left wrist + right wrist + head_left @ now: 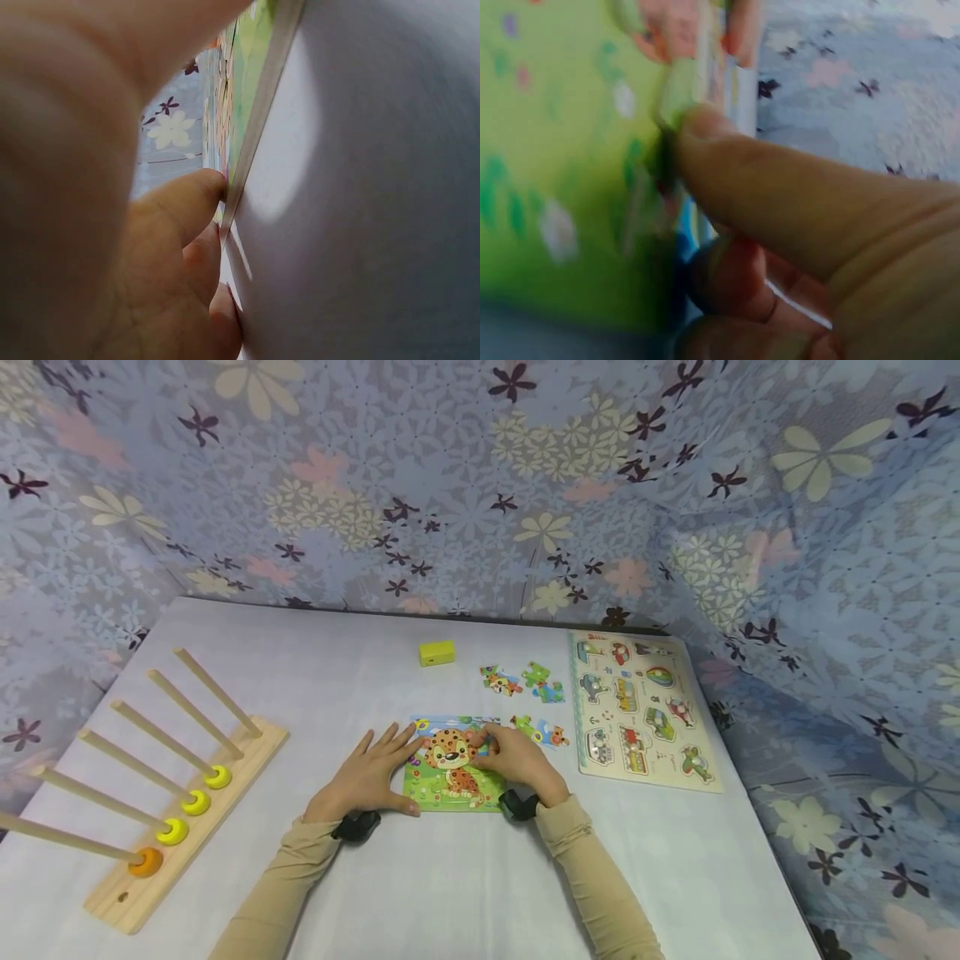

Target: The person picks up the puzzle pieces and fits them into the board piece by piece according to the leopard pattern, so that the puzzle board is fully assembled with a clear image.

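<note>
1. Our puzzle [450, 783] lies between both hands; loose pieces [501, 682] lie at one to two o'clock.
2. Our left hand [367, 781], at nine o'clock, is spread at its edge; our right hand [522, 760], at three, seems to pinch a piece [678, 88].
3. We judge the step is fitting; the next move calls for careful alignment.

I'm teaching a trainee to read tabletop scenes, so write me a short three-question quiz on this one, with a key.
1. What colour is the block beyond the animal puzzle in the head view?
2. In that view, what stands to the far left of the puzzle? A) picture board B) peg stand C) loose pieces
3. True or false: everything threaded on the peg stand is yellow.

Key:
1. Yellow.
2. B.
3. False; one ring is orange.
</note>
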### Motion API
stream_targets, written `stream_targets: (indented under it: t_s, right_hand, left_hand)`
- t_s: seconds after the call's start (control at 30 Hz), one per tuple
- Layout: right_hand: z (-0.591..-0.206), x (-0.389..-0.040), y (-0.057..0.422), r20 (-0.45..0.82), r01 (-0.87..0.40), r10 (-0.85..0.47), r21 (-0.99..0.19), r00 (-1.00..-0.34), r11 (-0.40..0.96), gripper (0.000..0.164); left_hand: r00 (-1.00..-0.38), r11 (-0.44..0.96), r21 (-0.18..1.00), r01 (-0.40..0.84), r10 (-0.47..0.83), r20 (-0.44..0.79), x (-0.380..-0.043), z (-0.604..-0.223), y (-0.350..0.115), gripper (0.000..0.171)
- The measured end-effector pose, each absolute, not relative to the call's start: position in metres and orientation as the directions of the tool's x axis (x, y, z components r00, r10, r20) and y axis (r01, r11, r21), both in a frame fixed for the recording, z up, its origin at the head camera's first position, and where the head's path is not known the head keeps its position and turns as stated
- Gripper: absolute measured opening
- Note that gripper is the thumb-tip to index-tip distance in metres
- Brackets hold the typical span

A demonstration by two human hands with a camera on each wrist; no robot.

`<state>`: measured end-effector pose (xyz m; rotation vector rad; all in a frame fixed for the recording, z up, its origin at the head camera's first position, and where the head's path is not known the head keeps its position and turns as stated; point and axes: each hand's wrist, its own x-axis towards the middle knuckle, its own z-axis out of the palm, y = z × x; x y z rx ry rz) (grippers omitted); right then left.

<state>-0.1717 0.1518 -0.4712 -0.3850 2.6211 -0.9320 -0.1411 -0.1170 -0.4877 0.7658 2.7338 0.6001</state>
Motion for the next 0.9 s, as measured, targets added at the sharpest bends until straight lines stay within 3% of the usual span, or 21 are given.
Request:
stream_targets:
  t_s: [0.23,0.57,0.9]
  right_hand:
    - [-0.468,-0.181,0.184,-0.124,-0.106,-0.273,-0.713,-0.954,0.693,0.026]
    - [-0.479,-0.184,0.208,-0.087,-0.083,-0.171,-0.613,-0.982,0.786,0.065]
    - [-0.486,-0.186,0.205,-0.065,-0.085,-0.167,-0.650,-0.984,0.755,0.069]
  left_hand:
    - [-0.840,0.782,0.444,0.438,0.532,-0.109,-0.139,-0.488,-0.117,0.111]
    - [-0.841,0.784,0.444,0.434,0.529,-0.113,-0.138,-0.491,-0.116,0.110]
    - [-0.841,0.785,0.439,0.437,0.530,-0.109,-0.140,-0.491,-0.115,0.111]
